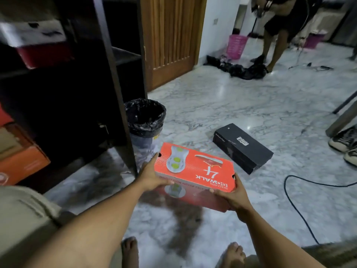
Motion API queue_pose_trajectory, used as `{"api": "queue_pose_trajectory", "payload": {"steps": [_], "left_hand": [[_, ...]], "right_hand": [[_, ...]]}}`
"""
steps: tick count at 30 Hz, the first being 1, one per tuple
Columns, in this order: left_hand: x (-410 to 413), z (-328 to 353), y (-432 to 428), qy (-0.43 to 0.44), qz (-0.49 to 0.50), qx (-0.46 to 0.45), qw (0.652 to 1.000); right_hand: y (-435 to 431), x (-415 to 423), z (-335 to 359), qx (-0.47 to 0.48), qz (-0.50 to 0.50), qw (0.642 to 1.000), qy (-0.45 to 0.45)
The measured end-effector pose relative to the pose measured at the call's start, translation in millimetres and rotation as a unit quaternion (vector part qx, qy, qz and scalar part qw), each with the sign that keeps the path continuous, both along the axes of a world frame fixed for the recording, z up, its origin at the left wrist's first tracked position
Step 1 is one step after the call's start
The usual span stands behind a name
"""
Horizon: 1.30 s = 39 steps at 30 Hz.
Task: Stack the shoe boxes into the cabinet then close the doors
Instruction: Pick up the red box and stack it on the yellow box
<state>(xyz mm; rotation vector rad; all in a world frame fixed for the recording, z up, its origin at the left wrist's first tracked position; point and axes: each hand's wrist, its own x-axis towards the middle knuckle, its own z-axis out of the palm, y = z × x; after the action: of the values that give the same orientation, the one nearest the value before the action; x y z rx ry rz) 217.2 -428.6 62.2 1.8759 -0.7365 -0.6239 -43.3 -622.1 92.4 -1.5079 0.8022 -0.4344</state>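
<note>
I hold a red shoe box (195,167) with a sole print on its lid just above the marble floor. My left hand (152,175) grips its left end, and my right hand (229,194) grips its near right corner. A black shoe box (243,147) lies on the floor behind it, to the right. The dark cabinet (108,74) stands open at the left. An orange box (21,161) sits low in the cabinet, and a blurred red box with a white top (42,53) is on an upper shelf.
A bin lined with a black bag (144,120) stands by the cabinet's edge. A black cable (297,206) curls on the floor at right. Another person (278,35) stands at the back, beside dark cloth (241,69) and a pink basket (236,46). Sneakers (345,146) show at far right.
</note>
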Motion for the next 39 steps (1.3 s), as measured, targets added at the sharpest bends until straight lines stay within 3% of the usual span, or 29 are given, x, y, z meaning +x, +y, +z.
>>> {"api": "queue_pose_trajectory", "payload": {"steps": [6,16,22,26,33,39], "left_hand": [[-48.1,-18.1,120.8,0.038,0.115,-0.026,0.992],[-46.6,-0.8,258.4,0.047,0.276,0.037,0.959],[-21.6,67.3,340.8,-0.03,0.351,0.077,0.933],[2.9,130.5,378.7,-0.098,0.387,0.049,0.915],[28.4,261.1,420.2,-0.229,0.476,0.013,0.849],[47.0,362.4,440.3,-0.328,0.52,-0.034,0.788]], "right_hand": [[64.8,4.8,-2.8,0.019,0.099,0.994,0.039],[162.2,82.2,12.5,0.049,0.232,0.97,0.046],[227.8,144.3,53.3,0.035,0.3,0.953,0.012],[255.0,195.8,97.2,0.014,0.334,0.942,-0.041],[297.2,293.5,211.0,-0.045,0.392,0.904,-0.165],[329.4,341.7,312.7,-0.067,0.37,0.874,-0.307]]}}
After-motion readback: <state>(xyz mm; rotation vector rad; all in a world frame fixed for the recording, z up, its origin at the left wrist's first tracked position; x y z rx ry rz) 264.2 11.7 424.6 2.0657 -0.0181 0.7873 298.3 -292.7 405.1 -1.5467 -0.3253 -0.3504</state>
